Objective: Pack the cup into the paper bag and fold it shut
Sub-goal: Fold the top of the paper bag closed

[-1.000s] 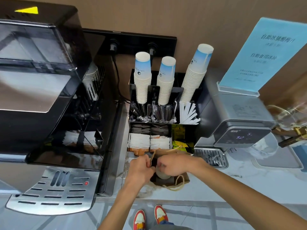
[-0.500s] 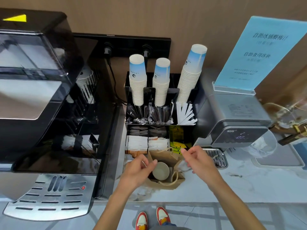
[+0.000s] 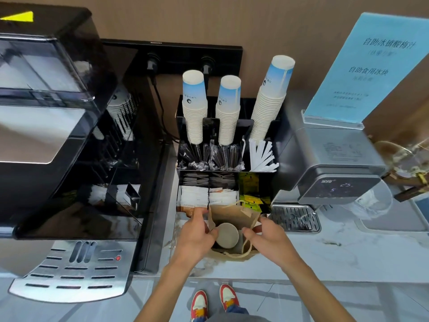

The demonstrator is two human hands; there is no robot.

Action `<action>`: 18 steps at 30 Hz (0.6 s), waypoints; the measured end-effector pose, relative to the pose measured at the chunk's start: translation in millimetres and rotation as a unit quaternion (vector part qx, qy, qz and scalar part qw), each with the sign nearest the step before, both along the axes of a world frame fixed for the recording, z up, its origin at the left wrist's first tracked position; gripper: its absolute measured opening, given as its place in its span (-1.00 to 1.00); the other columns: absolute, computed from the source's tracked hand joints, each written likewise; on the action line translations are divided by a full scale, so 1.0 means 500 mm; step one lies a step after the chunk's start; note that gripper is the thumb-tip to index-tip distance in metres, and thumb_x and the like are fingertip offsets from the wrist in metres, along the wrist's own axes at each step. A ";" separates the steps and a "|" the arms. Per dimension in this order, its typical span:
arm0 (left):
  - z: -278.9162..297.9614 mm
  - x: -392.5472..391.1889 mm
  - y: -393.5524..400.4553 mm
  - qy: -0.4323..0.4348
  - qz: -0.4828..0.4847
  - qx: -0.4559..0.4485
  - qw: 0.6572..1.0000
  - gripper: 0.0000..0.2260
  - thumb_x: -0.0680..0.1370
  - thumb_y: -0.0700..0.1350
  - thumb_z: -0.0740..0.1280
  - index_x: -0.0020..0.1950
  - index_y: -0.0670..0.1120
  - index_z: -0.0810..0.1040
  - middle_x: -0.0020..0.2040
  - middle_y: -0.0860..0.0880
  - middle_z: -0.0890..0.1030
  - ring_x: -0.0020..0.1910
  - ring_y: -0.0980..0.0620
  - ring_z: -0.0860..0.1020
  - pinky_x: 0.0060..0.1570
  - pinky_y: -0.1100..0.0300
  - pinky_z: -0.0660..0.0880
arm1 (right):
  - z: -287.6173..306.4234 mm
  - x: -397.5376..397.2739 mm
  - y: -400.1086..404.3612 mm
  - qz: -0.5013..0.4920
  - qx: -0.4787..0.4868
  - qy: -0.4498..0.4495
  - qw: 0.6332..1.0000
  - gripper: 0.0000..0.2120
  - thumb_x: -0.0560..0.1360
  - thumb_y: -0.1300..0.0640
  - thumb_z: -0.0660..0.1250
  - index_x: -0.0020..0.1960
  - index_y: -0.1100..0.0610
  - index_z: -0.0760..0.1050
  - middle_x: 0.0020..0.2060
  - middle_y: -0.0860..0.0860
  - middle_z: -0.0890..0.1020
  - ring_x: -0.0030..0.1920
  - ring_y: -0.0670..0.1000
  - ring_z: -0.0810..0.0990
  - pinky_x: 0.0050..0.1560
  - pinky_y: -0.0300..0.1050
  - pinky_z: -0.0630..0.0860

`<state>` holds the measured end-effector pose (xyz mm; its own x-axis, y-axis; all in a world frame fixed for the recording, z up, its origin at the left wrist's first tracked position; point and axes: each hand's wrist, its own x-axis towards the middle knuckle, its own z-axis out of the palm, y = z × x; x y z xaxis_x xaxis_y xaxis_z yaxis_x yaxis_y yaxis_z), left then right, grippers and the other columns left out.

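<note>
left hand (image 3: 197,233) pinches left rim | cup (image 3: 227,235) sits inside paper bag (image 3: 232,214) on counter (image 3: 348,252), top unfolded | right hand (image 3: 267,238) pinches right rim | paper looks light, thin, creases easily; best held by top edges

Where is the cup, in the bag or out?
In. The cup stands inside the open bag, its top showing.

Before me the bag (image 3: 232,213) is matt brown paper; left of it, a machine (image 3: 58,177) of glossy black plastic; right of it, a metal grille (image 3: 293,217).
</note>
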<state>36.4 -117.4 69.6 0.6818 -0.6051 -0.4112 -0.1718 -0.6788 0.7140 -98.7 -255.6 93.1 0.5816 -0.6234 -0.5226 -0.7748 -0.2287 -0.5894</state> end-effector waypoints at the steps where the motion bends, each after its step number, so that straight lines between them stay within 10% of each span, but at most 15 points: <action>1: -0.001 0.001 0.003 0.019 0.004 0.002 1.000 -0.59 0.56 -0.06 0.37 0.35 0.02 0.32 -0.19 0.06 0.57 -0.13 0.05 0.57 -0.05 0.09 0.53 | -0.002 -0.005 -0.002 -0.012 0.020 -0.014 1.000 -0.79 0.56 -0.06 0.32 0.13 0.00 0.57 -0.02 -0.03 0.70 0.03 -0.01 0.64 0.07 -0.05 0.56; 8: 0.012 0.008 0.025 0.169 0.021 -0.027 0.985 -0.54 0.54 0.23 0.31 0.38 0.13 0.33 0.12 0.03 0.63 0.12 0.05 0.56 0.18 0.07 0.51 | -0.008 -0.021 -0.005 -0.077 0.137 -0.053 0.986 -0.68 0.50 -0.28 0.32 0.18 -0.17 0.53 0.05 -0.16 0.65 0.06 -0.18 0.56 0.07 -0.11 0.43; 13: 0.030 0.002 0.018 0.263 0.036 -0.092 0.960 -0.50 0.54 0.43 -0.07 0.46 0.38 0.20 0.39 0.23 0.25 0.48 0.02 0.27 0.25 0.00 0.54 | -0.015 -0.022 -0.008 -0.106 0.183 -0.044 0.976 -0.30 0.35 -0.51 0.23 0.38 -0.20 0.33 0.34 -0.11 0.44 0.40 0.04 0.39 0.42 0.14 0.36; 18: 0.017 0.007 -0.003 0.327 0.116 -0.077 0.935 -0.55 0.61 0.28 0.06 0.17 0.06 0.62 0.08 0.00 0.66 0.12 0.02 0.59 0.12 -0.02 0.60 | -0.028 -0.004 -0.025 -0.210 0.253 -0.039 0.944 -0.33 0.46 -0.47 0.12 0.43 -0.12 0.37 0.47 0.01 0.38 0.42 0.10 0.39 0.27 0.14 0.48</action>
<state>40.1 -118.8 78.2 0.4352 -0.5582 -0.7064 0.4741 -0.5250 0.7069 -100.6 -268.0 79.3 0.3884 -0.4897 -0.7806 -0.6843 0.4141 -0.6002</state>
